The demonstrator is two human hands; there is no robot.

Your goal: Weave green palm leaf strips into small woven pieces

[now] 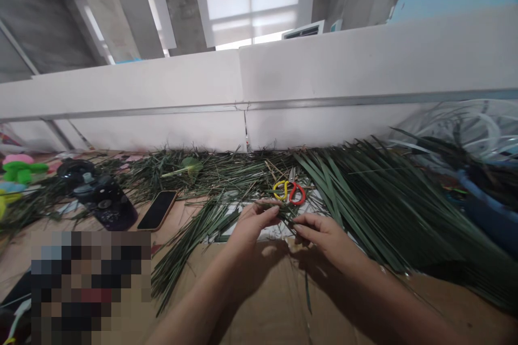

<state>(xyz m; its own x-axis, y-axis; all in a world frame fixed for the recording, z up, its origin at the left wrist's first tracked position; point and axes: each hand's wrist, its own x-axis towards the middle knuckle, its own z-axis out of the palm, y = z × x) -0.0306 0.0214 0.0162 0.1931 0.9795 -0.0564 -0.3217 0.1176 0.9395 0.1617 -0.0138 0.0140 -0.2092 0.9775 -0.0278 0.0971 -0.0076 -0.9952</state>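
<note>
Leaf strips (287, 215) sit pinched btwn L hand (253, 223) & R hand (324, 237) over the worktop (192, 210), prob. so each steadies the other's end, w/ scissors (290, 192) near at 12 o'clock, seemingly for quick reach, & long leaves (372, 199) fanned at 2.

No readable text, label, brand, number or sign on anything
</note>
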